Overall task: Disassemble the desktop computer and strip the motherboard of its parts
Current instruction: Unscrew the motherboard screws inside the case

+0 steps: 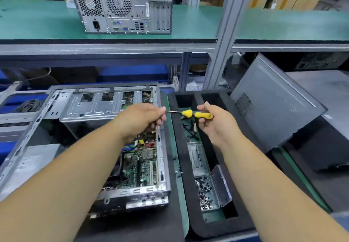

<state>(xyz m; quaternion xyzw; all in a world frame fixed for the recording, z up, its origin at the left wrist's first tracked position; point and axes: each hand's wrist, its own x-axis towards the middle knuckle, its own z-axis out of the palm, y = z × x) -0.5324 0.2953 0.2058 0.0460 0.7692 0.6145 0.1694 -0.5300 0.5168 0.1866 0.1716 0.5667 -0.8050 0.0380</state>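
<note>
An open desktop case (105,105) lies on its side on the bench, its green motherboard (143,162) showing inside near the right wall. Above the case's right edge I hold a yellow-handled screwdriver (188,113) level between both hands. My right hand (215,124) grips the yellow handle. My left hand (143,119) pinches the tip end of the metal shaft with its fingers curled. Whether a screw sits on the tip I cannot tell.
A black foam tray (175,147) to the right holds a clear box of screws (205,192), a metal bracket and loose cables. The grey side panel (273,105) leans at the right. A second computer (122,5) stands on the green shelf above.
</note>
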